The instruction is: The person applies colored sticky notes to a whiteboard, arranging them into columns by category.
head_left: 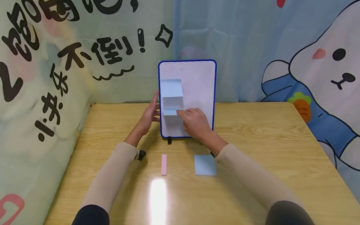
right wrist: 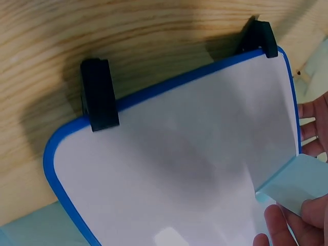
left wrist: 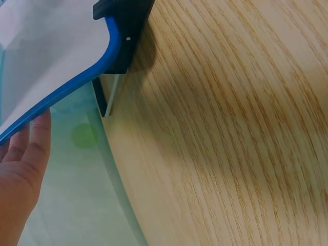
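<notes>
A small whiteboard [head_left: 198, 86] with a blue frame stands upright on the table. On its left half are two light blue sticky notes: an upper sticky note [head_left: 171, 88], and a lower sticky note [head_left: 169, 112] whose free edge sticks out from the board. My right hand [head_left: 195, 122] pinches that lower note at its right corner; in the right wrist view the thumb and fingers meet at the lower note [right wrist: 297, 179]. At the board's left edge is my left hand [head_left: 148, 116], its extended fingers [left wrist: 39, 136] reaching behind the frame and partly hidden by it.
Black feet [right wrist: 100, 95] hold the board's bottom edge. On the table [head_left: 245, 133] in front lie a narrow pink paper strip [head_left: 164, 164] and a light blue paper square [head_left: 205, 165], near the right wrist. Printed curtains [head_left: 231, 45] hang behind the table and along its left side.
</notes>
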The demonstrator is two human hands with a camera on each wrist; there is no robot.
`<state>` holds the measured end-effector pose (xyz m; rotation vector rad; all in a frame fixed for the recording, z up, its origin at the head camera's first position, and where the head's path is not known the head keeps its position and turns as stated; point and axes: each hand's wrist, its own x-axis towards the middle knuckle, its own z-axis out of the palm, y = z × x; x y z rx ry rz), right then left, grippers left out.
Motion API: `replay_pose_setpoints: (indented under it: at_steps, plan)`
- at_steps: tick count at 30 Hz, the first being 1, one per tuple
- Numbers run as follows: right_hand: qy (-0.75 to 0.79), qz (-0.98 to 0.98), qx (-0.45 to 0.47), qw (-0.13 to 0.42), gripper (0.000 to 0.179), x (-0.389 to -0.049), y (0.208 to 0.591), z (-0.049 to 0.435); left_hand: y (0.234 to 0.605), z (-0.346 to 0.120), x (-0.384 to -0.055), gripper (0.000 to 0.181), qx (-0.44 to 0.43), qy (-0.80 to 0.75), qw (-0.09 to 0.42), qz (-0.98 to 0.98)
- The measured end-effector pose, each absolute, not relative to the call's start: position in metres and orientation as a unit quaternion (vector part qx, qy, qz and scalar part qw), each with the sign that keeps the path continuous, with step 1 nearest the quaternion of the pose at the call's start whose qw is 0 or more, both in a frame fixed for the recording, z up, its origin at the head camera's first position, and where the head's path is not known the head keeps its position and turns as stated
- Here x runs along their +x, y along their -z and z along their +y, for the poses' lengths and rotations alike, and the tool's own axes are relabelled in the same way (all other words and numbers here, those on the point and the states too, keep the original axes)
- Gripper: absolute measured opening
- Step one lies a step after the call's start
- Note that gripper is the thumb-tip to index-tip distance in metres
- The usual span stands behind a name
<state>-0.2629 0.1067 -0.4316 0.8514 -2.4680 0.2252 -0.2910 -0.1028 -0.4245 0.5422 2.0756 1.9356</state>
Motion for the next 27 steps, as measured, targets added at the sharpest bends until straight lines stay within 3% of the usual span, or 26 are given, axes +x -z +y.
replay_pose_setpoints:
  at_steps: [6, 13, 27]
  plan:
    - [-0.082, -0.911, 0.315, 0.255, 0.026, -0.263, 0.437, 0.104, 0.426, -0.101, -0.293, 0.051, 0.178, -0.662, 0.107, 0.721]
    - [-0.08, -0.909, 0.319, 0.254, 0.026, -0.262, 0.443, 0.104, 0.433, -0.097, -0.293, 0.067, 0.187, -0.627, 0.028, 0.756]
    - [-0.053, -0.92, 0.31, 0.235, 0.028, -0.257, 0.453, 0.106, 0.47, -0.091, -0.316, 0.065, 0.168, -0.601, -0.066, 0.778]
